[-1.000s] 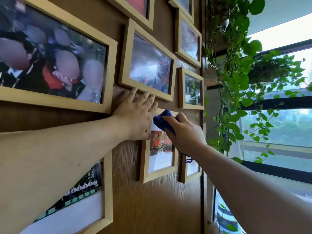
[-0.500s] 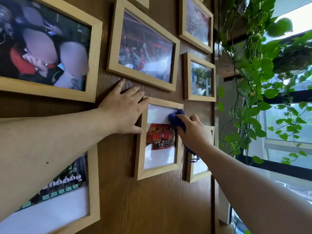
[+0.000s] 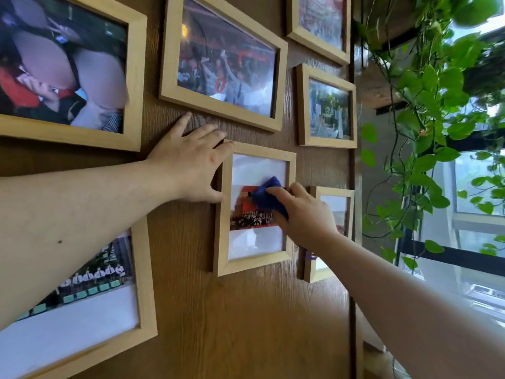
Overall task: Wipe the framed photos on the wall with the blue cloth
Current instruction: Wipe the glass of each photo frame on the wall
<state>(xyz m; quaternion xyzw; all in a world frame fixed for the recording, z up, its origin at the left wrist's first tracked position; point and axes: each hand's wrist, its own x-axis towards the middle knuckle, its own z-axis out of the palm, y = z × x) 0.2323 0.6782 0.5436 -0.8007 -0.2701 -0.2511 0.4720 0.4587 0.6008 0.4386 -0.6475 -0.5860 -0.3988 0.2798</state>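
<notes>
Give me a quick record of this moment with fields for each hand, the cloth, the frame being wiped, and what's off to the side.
left hand: open, flat on the wooden wall, fingertips at the top left corner of the portrait frame
right hand: pressing the blue cloth against the glass
blue cloth: bunched, on the middle of the photo, partly under the fingers
portrait frame: light wood, upright, photo with white bands above and below
other frames: seven more in view on the wall, all light wood
side: trailing green plant beside a window

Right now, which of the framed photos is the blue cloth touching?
The small upright frame at the centre: the right hand presses the blue cloth on its glass, and the left hand rests at its upper left corner. No other frame is touched.
</notes>
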